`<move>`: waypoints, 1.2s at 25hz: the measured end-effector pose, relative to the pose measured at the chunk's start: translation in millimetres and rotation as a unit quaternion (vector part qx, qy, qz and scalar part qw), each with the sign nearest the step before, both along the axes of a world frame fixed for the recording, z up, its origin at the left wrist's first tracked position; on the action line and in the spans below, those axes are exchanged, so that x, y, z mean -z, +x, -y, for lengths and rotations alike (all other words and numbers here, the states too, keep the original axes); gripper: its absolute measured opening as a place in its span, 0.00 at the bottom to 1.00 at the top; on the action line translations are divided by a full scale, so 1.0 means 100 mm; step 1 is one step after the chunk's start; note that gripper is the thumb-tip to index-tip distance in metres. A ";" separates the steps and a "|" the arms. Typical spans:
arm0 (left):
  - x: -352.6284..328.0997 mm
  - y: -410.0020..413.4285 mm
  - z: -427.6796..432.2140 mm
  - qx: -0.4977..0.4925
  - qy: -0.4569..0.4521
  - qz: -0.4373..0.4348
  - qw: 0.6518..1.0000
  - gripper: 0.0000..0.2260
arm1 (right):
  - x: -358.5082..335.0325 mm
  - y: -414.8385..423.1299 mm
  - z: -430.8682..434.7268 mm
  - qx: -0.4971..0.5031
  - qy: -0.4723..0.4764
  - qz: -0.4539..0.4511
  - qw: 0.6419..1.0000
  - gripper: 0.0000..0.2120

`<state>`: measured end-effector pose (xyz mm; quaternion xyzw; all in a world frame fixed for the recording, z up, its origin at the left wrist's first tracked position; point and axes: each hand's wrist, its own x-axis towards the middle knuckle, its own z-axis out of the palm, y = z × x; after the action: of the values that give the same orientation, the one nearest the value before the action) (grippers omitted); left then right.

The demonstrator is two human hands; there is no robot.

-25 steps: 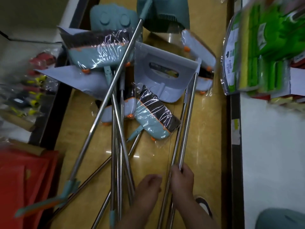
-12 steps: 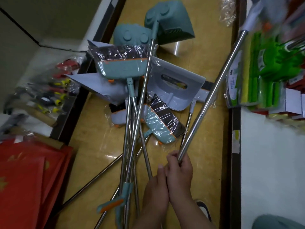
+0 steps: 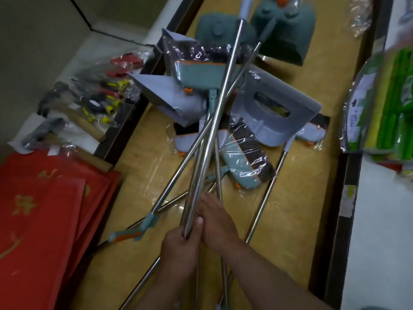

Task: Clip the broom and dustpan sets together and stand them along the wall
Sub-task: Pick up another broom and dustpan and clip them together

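A heap of broom and dustpan sets lies on the yellow floor between two shelves. A grey dustpan (image 3: 281, 108) and teal dustpans (image 3: 288, 39) sit among plastic-wrapped broom heads (image 3: 243, 162), with several steel handles crossing the heap. My left hand (image 3: 181, 245) is closed around the lower end of a long steel handle (image 3: 221, 101) that rises steeply to the top of the view. My right hand (image 3: 215, 222) grips the same bundle of poles just above and right of the left. The raised handle's far end leaves the frame.
A low white shelf on the left carries wrapped screwdrivers (image 3: 105, 95), hammers (image 3: 55, 108) and red paper sheets (image 3: 42, 215). The right shelf holds green and yellow sponge packs (image 3: 384, 104). Another loose handle (image 3: 266, 198) lies on the floor to the right.
The raised handle has swung from leaning right toward the sponge shelf to leaning up over the middle of the heap. My left hand has closed around its lower end.
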<state>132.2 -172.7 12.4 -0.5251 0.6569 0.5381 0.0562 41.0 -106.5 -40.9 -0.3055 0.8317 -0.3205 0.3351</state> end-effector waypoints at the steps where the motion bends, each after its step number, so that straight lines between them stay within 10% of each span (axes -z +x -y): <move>1: 0.00 0.04 0.08 -0.022 -0.003 0.000 1.000 0.23 | 0.01 0.01 0.16 -0.055 0.000 -0.025 0.998 0.22; 7: 0.05 0.11 0.61 -0.094 -0.033 -0.035 0.994 0.18 | 0.18 -0.12 1.07 -0.286 0.176 -0.149 0.930 0.29; 11: 0.15 0.19 0.77 -0.118 0.003 -0.039 0.992 0.18 | 0.42 -0.07 1.11 -0.422 0.321 -0.215 0.820 0.29; 20: 0.25 0.30 0.82 -0.119 0.014 -0.027 0.992 0.22 | 0.71 0.13 0.76 -0.486 0.480 -0.302 0.665 0.25; 30: 0.21 0.24 0.67 -0.072 0.003 -0.017 0.997 0.20 | 0.84 -0.03 0.54 -0.383 0.547 -0.198 0.717 0.22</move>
<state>156.4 -239.9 -8.2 -0.5620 0.6165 0.5513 0.0079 38.4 -160.7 -125.1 -0.4174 0.7213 0.4141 0.3661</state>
